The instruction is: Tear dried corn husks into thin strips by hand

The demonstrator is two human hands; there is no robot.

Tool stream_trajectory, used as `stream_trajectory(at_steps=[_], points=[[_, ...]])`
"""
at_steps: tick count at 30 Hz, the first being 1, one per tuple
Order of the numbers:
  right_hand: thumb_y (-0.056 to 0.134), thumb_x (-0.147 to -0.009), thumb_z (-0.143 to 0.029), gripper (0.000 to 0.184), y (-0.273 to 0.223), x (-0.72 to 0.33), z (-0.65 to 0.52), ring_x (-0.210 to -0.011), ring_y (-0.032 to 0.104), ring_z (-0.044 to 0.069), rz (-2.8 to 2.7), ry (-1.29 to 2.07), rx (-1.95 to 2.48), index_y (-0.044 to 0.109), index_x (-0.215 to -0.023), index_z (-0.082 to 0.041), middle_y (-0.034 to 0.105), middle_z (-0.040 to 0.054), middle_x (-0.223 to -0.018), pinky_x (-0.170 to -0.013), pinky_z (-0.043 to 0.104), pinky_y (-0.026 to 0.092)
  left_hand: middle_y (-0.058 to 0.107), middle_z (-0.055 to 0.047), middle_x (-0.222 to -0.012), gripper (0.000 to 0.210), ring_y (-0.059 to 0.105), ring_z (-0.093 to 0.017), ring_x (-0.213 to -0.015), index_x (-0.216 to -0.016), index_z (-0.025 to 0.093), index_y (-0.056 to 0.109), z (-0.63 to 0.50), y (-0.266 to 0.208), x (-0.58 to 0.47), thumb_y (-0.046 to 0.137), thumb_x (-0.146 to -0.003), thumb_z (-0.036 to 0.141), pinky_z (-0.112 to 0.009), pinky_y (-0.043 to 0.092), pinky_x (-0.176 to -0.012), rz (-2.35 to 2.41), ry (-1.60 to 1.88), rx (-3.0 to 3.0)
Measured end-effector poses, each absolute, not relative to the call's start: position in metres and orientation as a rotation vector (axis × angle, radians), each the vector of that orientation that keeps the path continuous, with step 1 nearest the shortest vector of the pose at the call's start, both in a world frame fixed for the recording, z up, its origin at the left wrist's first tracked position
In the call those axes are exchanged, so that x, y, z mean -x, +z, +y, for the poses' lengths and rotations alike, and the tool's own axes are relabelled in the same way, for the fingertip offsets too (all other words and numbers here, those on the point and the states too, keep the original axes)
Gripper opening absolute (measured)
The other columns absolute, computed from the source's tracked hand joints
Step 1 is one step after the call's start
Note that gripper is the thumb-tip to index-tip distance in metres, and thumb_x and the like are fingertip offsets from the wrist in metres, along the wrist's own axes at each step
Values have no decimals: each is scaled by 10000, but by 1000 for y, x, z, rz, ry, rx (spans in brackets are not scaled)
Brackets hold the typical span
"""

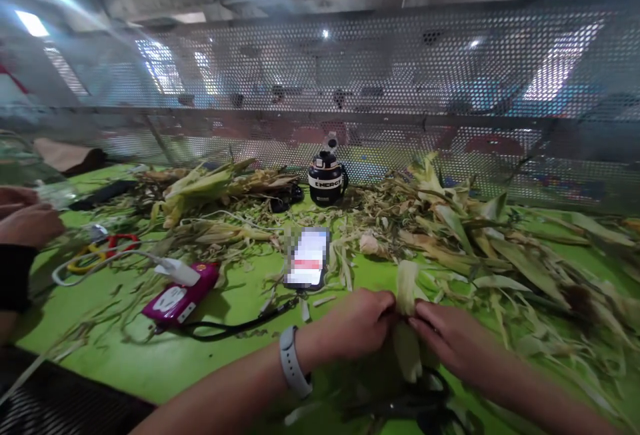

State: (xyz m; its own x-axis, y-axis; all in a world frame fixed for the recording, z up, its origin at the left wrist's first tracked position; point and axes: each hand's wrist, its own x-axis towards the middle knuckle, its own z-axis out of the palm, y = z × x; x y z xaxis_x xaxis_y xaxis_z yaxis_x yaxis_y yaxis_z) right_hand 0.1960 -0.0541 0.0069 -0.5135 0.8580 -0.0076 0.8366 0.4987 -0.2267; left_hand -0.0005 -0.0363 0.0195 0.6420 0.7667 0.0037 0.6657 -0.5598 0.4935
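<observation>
A pale green corn husk (407, 278) stands between my hands, its upper end rising above the fingers and its lower end hanging below. My left hand (365, 322) is closed on the husk from the left, fingertips curled in; a grey watch band circles this wrist. From the right, my right hand (445, 332) pinches the same piece between thumb and fingers. Beneath them, in shadow, lies a dark tool with looped handles (433, 388), apparently scissors. A phone (313, 258) with a lit, partly blurred screen lies just beyond my left hand.
Heaps of husks (480, 242) cover the right of the green table (235, 355); more husks (210, 185) lie back left. A black jug (326, 178) stands near the perforated metal screen (320, 68). A magenta power strip (183, 295), cables and another person's hand (30, 222) are left.
</observation>
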Motion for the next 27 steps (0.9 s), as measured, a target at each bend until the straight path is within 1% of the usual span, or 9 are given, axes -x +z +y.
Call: stream_trajectory(at_steps=[3,6,10,13,18,27], points=[[294,-911,-268,295,7,-198,-52,-666,615,206,-2559,409,1542,548,-779,-196,674,83,-738,-596,290,379,653,-54,-722,190,524,-139,-565,-800,171,603,-34,21,0,424,-845,214,-235,307,-490,1092,317,-2429],[294,-910,-273,315,6,-199,-51,-657,618,202,-2548,439,1502,560,-757,-205,679,75,-726,-596,292,380,643,-49,-714,189,520,-133,-561,-802,172,608,-33,19,0,431,-843,225,-230,317,-490,1083,326,-2421],[294,-907,-271,325,8,-197,-52,-598,603,195,-2594,327,1493,567,-748,-198,673,76,-679,-548,289,336,631,-58,-693,203,509,-131,-547,-789,166,603,-34,15,-1,424,-850,239,-232,317,-484,1084,327,-2367],[304,-910,-265,304,10,-193,-55,-598,603,185,-2602,252,1519,561,-768,-188,670,74,-681,-542,280,318,631,-57,-690,222,505,-133,-540,-798,172,593,-35,13,-1,409,-867,276,-236,300,-480,1138,341,-2338],[288,-935,-244,297,10,-189,-60,-624,612,184,-2615,177,1550,552,-818,-176,669,75,-712,-554,275,315,625,-60,-687,200,507,-136,-551,-780,168,579,-35,9,-3,409,-859,241,-245,277,-494,1186,355,-2334],[295,-945,-252,290,10,-186,-61,-614,593,168,-2619,170,1544,532,-797,-171,643,59,-693,-556,267,293,572,-40,-631,167,455,-124,-527,-721,173,523,-35,12,-2,420,-845,218,-247,272,-493,1156,397,-2268]])
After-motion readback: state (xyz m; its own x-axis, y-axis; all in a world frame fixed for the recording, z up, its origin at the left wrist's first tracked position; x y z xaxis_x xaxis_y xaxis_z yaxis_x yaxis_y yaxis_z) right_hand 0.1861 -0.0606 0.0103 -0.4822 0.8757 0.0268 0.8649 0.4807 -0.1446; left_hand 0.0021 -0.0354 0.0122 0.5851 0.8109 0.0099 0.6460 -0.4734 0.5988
